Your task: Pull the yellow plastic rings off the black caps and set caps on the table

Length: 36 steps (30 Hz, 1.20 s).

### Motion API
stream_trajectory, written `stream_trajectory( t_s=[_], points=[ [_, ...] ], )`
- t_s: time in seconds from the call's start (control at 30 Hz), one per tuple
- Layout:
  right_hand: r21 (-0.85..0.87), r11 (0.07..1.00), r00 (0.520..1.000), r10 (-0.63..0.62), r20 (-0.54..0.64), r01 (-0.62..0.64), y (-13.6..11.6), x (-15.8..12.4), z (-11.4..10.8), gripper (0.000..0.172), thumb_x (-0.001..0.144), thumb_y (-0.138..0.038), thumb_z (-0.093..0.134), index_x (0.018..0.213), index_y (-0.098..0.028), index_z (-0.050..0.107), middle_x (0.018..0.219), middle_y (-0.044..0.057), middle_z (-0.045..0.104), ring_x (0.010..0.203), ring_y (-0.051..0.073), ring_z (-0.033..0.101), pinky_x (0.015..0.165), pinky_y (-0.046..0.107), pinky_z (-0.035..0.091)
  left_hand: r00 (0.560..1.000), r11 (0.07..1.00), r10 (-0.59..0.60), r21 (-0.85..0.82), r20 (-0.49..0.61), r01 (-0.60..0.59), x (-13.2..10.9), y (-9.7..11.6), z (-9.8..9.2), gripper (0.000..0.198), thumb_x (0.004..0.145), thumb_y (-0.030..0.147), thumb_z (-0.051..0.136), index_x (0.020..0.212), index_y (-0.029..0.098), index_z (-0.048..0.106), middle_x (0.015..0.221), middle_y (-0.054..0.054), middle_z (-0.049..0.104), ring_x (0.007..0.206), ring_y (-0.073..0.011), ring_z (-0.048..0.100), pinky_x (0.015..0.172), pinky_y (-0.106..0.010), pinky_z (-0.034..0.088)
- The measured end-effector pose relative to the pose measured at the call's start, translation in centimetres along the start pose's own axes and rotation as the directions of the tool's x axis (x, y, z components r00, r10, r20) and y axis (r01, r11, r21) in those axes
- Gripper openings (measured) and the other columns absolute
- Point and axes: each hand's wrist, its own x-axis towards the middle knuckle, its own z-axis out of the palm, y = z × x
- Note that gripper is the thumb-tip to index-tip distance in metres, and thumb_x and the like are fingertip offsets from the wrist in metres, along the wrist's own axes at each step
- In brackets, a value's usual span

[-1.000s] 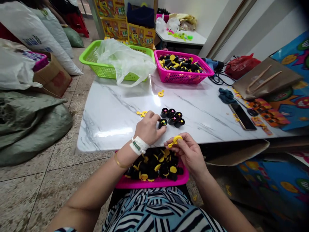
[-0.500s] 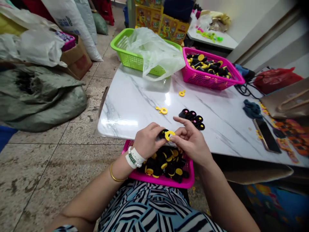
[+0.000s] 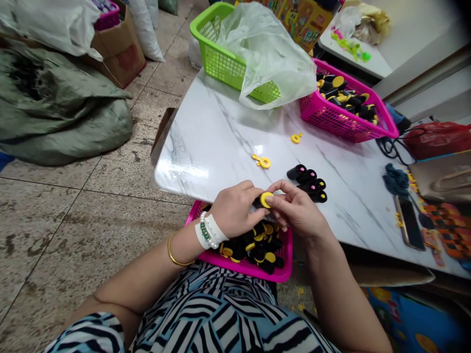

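Above the near pink basket [image 3: 289,264], my left hand [image 3: 239,211] grips a black cylinder, mostly covered by its fingers. A round yellow piece [image 3: 266,199] sits on the end of that cylinder. The thumb and fingers of my right hand [image 3: 296,208] pinch the yellow piece at its right side. Black and yellow parts [image 3: 253,250] fill the basket under both hands. On the white table [image 3: 221,147], several black cylinders [image 3: 311,175] with pink or yellow centres lie just beyond my right hand. Two yellow ring pieces [image 3: 263,162] [image 3: 296,138] lie farther back.
A green basket [image 3: 224,61] with a clear plastic bag [image 3: 272,54] stands at the table's back, beside a pink basket [image 3: 342,125] of black and yellow parts. A phone [image 3: 409,223] and dark cloth [image 3: 395,180] lie right. A grey-green sack [image 3: 73,122] rests on the floor left.
The yellow piece, earlier a ring with its hole showing, now looks like a disc flat on the cylinder's end. My right fingers have closed in around it. The camera view has shifted and tilted.
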Motion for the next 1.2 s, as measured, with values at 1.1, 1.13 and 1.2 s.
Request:
stream_trajectory(
  t_s=[1.1,1.13,1.2],
  points=[
    [0.077,0.984,0.986,-0.154,-0.064,0.159,1.7,-0.2,0.6,0.025,0.090,-0.043,0.060,0.102,-0.022,0.053,0.048,-0.010,0.049,0.032,0.006,0.038,0.031,0.015,0.034,0.975,0.980,0.038,-0.199,0.221,0.007,1.3,-0.1,-1.3,0.021,0.089,0.027,0.056,0.100,0.021,0.072,0.079,0.000,0.072,0.070,-0.0122,0.061,0.067,-0.024,0.042],
    [0.078,0.986,0.988,-0.145,-0.045,0.148,1.6,-0.2,0.6,0.024,0.090,-0.042,0.061,0.103,-0.023,0.053,0.048,-0.010,0.048,0.032,0.006,0.037,0.031,0.015,0.033,0.974,0.983,0.051,-0.182,0.223,-0.009,1.3,-0.1,-1.3,0.019,0.087,0.025,0.059,0.101,0.021,0.072,0.079,0.000,0.072,0.070,-0.0125,0.061,0.067,-0.024,0.042],
    [0.071,0.991,0.994,-0.112,0.002,0.111,1.3,-0.2,0.4,0.024,0.090,-0.040,0.062,0.105,-0.023,0.052,0.048,-0.011,0.047,0.031,0.005,0.035,0.030,0.015,0.029,0.976,0.990,0.036,-0.138,0.217,-0.006,1.3,-0.3,-1.2,0.017,0.085,0.023,0.062,0.098,0.021,0.072,0.077,0.000,0.072,0.068,-0.0128,0.061,0.065,-0.024,0.041]
  ],
)
